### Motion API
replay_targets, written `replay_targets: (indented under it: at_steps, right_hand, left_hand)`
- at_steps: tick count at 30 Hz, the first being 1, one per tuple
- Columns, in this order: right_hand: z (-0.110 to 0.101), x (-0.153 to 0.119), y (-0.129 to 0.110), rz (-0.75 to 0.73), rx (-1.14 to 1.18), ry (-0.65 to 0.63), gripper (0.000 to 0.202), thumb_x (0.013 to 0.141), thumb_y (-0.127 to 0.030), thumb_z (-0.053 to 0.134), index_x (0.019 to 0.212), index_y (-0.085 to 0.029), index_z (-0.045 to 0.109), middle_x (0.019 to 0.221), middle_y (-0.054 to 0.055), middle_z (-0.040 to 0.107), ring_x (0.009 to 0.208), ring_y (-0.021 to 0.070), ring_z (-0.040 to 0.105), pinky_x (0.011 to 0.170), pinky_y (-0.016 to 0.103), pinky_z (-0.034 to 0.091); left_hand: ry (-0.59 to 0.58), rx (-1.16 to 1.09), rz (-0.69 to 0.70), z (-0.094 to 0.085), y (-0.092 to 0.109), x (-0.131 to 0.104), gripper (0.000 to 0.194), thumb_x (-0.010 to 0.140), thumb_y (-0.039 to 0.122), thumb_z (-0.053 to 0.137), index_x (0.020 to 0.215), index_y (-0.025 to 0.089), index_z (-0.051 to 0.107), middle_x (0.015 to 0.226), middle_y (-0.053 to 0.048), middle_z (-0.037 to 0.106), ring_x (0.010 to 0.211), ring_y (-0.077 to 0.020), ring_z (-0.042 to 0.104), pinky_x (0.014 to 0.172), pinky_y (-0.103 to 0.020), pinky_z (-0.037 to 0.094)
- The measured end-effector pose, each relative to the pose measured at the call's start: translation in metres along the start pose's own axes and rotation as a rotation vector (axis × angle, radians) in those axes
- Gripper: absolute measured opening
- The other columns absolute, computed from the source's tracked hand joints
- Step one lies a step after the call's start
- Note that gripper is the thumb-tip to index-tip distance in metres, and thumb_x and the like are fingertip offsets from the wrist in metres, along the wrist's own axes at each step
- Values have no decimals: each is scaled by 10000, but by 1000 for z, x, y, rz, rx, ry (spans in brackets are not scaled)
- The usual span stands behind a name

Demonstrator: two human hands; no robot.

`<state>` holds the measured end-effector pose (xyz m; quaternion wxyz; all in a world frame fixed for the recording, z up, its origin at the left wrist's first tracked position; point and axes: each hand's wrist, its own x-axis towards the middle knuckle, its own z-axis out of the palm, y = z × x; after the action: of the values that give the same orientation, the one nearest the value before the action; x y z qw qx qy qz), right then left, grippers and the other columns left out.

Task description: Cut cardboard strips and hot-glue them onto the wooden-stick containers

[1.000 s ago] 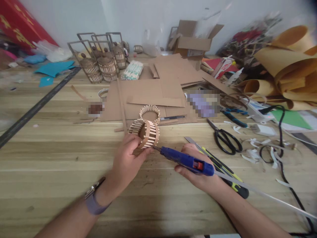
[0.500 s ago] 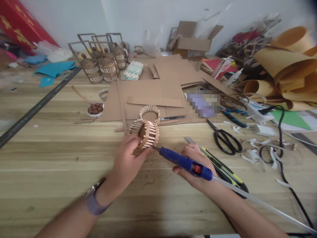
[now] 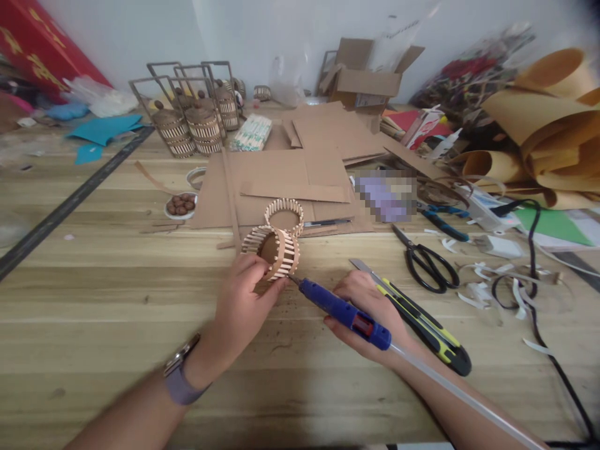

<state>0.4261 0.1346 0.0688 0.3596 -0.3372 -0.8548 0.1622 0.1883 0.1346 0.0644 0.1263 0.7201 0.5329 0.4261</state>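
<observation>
A small stick basket sits at the centre, tipped on its side, apparently so its rim faces the nozzle. At its seven o'clock, my left hand pinches it between thumb and fingers. At four o'clock, my right hand grips a blue glue gun, tip at the basket's lower edge. Its long glue stick runs out of view. A stick ring at twelve o'clock overlaps the basket in view; I can't tell whether they touch. The trigger is hidden; a purple item at two o'clock is pixelated.
</observation>
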Motion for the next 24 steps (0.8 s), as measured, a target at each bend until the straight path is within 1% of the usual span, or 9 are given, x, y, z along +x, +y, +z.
replay_targets:
  at_steps: [5,7,11,14,19,24]
  right_hand:
    - [-1,0,0,14,8,-15,110,871,-276,657,832,-245,560,760,12,655,719,190,603,701,356,467]
    - [2,-1,2,14,9,1,115,877,-286,648,821,-243,557,742,9,638,704,189,589,685,353,449]
    - [8,-5,5,16,-33,62,166,891,-315,619,778,-240,523,673,-16,566,647,172,532,654,349,382]
    - [9,-7,5,23,-80,52,204,889,-329,616,752,-237,497,656,-24,538,637,167,508,645,347,349]
    - [7,-6,2,23,-119,54,241,902,-347,610,737,-236,473,645,-33,523,608,156,488,655,351,334]
    - [5,-6,0,22,-159,56,249,889,-345,629,729,-237,471,636,-39,512,596,152,485,666,354,321]
  left_hand:
    - [15,36,54,1,0,1,166,847,156,715,733,181,598,785,-12,623,779,-182,616,716,-265,472]
    - [22,47,59,1,1,1,194,846,158,717,714,186,578,776,-9,616,773,-180,610,707,-264,469]
    - [11,51,60,2,1,1,190,851,156,710,719,187,577,775,-11,616,777,-180,610,705,-263,469]
    - [14,54,54,2,0,0,190,860,164,703,719,188,577,773,-9,612,777,-178,608,707,-266,471]
    - [-12,48,36,2,0,-1,127,867,170,687,764,189,616,818,-27,645,819,-192,623,748,-287,490]
    - [-12,45,30,1,1,-1,160,859,167,694,733,196,600,793,-19,629,799,-189,613,733,-283,482]
